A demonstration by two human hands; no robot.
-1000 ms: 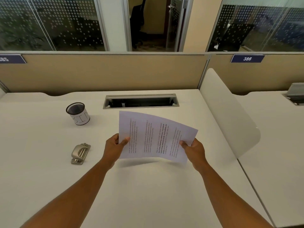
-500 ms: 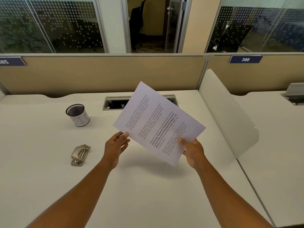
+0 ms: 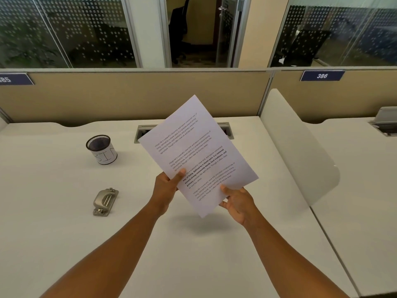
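A white printed sheet of paper (image 3: 193, 147) is held up above the desk, tilted so its long side runs up and away from me. My left hand (image 3: 166, 190) pinches its lower left edge, thumb on the printed face. My right hand (image 3: 238, 201) grips the bottom right edge, thumb on top and fingers underneath. Several paragraphs of small text, one in bold, cover the page.
A silver hole punch (image 3: 105, 201) lies on the white desk (image 3: 53, 222) at the left. Behind it stands a mesh cup (image 3: 102, 149) with a white label. A cable slot (image 3: 142, 132) sits behind the paper. A white divider panel (image 3: 300, 147) borders the right.
The sheet has turned from landscape to nearly portrait and risen. My left hand let go half a second ago and now pinches the paper's lower left edge again.
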